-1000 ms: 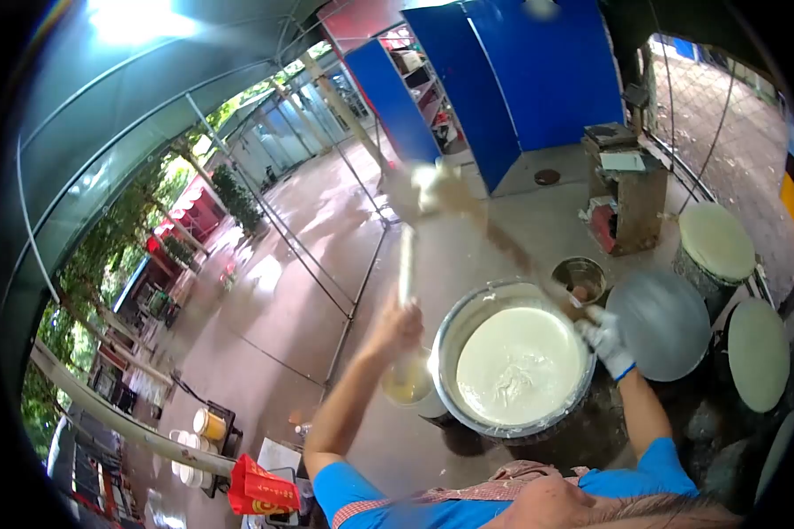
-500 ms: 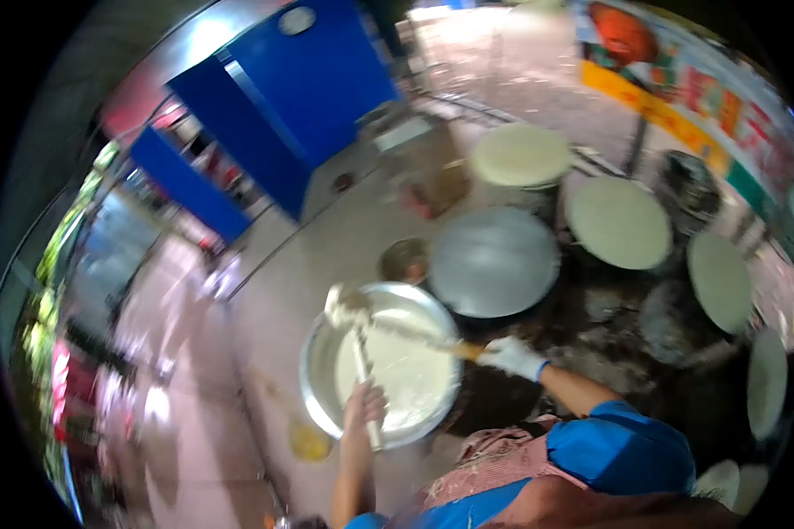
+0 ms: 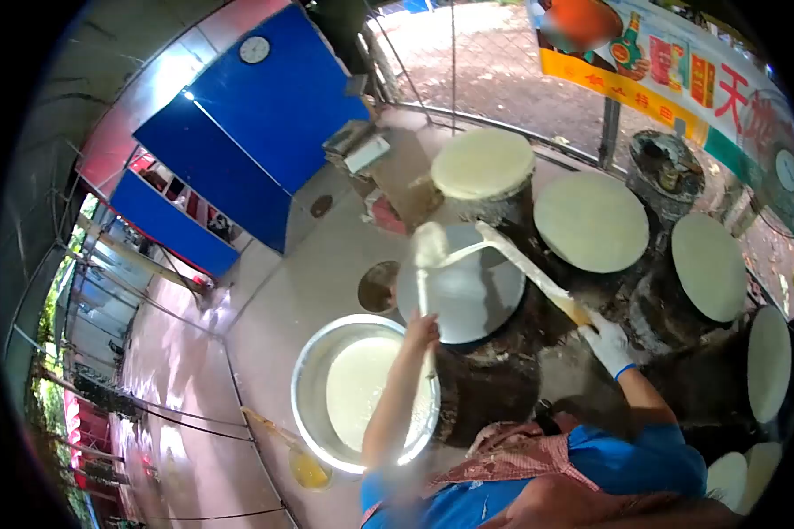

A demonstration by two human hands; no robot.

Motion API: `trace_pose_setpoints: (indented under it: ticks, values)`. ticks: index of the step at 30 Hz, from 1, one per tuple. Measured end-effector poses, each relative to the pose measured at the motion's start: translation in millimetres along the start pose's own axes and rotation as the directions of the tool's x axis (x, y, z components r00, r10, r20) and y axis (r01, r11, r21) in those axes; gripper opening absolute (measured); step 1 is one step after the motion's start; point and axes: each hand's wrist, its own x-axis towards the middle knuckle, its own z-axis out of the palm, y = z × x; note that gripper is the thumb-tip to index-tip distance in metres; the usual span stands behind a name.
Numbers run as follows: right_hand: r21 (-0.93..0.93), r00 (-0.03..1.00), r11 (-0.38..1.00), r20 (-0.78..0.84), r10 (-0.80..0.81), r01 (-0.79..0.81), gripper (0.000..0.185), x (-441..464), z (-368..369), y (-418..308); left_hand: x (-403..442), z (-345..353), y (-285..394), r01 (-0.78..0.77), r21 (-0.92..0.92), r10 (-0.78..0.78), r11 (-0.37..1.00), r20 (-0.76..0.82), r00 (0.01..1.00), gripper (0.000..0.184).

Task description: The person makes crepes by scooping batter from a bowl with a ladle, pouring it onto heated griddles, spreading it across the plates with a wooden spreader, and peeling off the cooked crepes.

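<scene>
My left hand (image 3: 422,331) is closed around the handle of a batter-coated ladle (image 3: 430,245), its bowl raised over the far edge of a round grey griddle (image 3: 472,313). In my white-gloved right hand (image 3: 606,342) is the wooden grip of a long batter-smeared scraper (image 3: 531,273). The scraper's far end reaches over the griddle beside the ladle, and a pale strand or strip spans between them; I cannot tell whether it is batter or part of the scraper. A wide metal basin (image 3: 302,401) of pale batter (image 3: 362,392) stands below my left forearm.
Several round griddles covered with pale batter, such as one pancake (image 3: 591,220) and another (image 3: 483,163), curve around my right. A small pot (image 3: 378,286) sits beyond the basin. A yellow-bottomed container (image 3: 310,469) is at the basin's near left. A blue partition (image 3: 273,97) rises behind.
Ladle and scraper have moved from above the basin to above the grey griddle, away from me and to the right. The view has also shifted.
</scene>
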Motion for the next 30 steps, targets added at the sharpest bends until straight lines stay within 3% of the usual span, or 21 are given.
trace_pose_setpoints:
  ticks: [1,3,5,6,7,9,10,11,13,14,16,17,18,19,20,21,23,25,27,29,30]
  values:
    - [0.037,0.997,0.996,-0.005,-0.077,0.077,0.042,10,14,-9,47,-10,-8,0.045,-0.077,-0.038,0.996,0.091,0.995,0.023]
    - [-0.148,0.988,0.978,0.053,-0.143,0.149,0.036,31,36,-50,54,44,0,-0.059,0.155,0.071,0.986,-0.072,0.995,0.023]
    - [-0.168,0.991,0.977,0.047,-0.126,0.133,0.031,64,91,-29,110,43,-26,-0.083,0.092,0.091,0.992,-0.097,0.991,0.028]
    - [-0.198,0.995,0.977,0.081,-0.062,0.077,0.031,72,100,-20,149,18,-45,-0.186,0.228,0.201,0.956,-0.045,0.979,0.049]
    - [-0.229,0.994,0.973,0.113,-0.002,0.028,0.031,83,103,-13,162,1,-58,-0.319,0.547,0.428,0.774,-0.081,0.9,0.056]
    - [0.07,0.986,0.992,0.137,0.098,-0.109,0.032,91,82,-3,176,-26,-65,-0.275,0.955,0.782,0.115,0.083,0.617,0.07]
    - [0.195,0.973,0.962,0.161,0.163,-0.193,0.034,93,76,6,121,3,-25,-0.062,0.974,0.567,0.22,-0.076,0.82,0.075]
    - [0.491,0.966,0.833,0.158,0.202,-0.255,0.035,95,91,22,126,-2,-19,-0.082,0.982,0.597,0.171,-0.037,0.802,0.075]
    - [0.895,0.967,0.444,-0.077,0.242,-0.04,0.034,101,129,-11,132,-13,-27,-0.111,0.991,0.633,0.072,0.04,0.773,0.076]
    - [0.856,0.957,0.472,0.08,0.279,-0.209,0.036,113,150,-16,132,-6,-23,-0.112,0.986,0.625,0.121,0.012,0.78,0.076]
    - [0.241,0.995,0.966,0.044,0.089,-0.097,0.032,133,179,-4,129,17,6,-0.105,0.975,0.603,0.193,-0.033,0.797,0.076]
    - [-0.156,1.0,0.988,0.029,-0.002,0.006,0.03,136,171,-12,118,19,23,-0.211,0.938,0.674,0.273,-0.03,0.738,0.075]
    - [-0.202,0.996,0.978,0.068,0.062,-0.047,0.027,141,153,-22,108,25,44,-0.33,0.884,0.744,0.331,-0.029,0.667,0.074]
    - [-0.184,0.996,0.982,0.055,0.065,-0.053,0.029,151,155,-5,105,23,58,-0.449,0.813,0.804,0.371,-0.038,0.593,0.073]
    - [0.141,0.992,0.983,0.053,0.115,-0.121,0.029,152,164,-9,102,11,64,-0.622,0.728,0.901,0.287,0.015,0.433,0.069]
    - [0.44,0.984,0.881,0.06,0.166,-0.175,0.03,151,169,-9,87,-2,68,-0.594,0.694,0.836,0.406,-0.021,0.548,0.07]
    - [0.729,0.976,0.654,0.1,0.193,-0.204,0.033,165,254,-7,65,-38,44,-0.555,0.615,0.709,0.561,-0.011,0.705,0.072]
    - [0.177,0.993,0.981,0.1,0.062,-0.079,0.032,182,250,-43,24,-62,3,-0.28,0.81,0.561,0.515,-0.072,0.825,0.071]
    - [-0.07,0.958,0.979,0.205,0.202,-0.191,0.032,164,140,-124,-24,-89,-47,-0.243,0.776,0.497,0.582,-0.103,0.861,0.07]
    - [0.234,0.982,0.958,0.123,0.141,-0.167,0.032,163,141,-52,-71,-110,-80,-0.259,0.828,0.566,0.497,-0.084,0.82,0.069]
    - [0.382,0.972,0.894,0.119,0.204,-0.234,0.033,157,156,-50,-83,-116,-94,-0.215,0.806,0.537,0.551,-0.145,0.831,0.069]
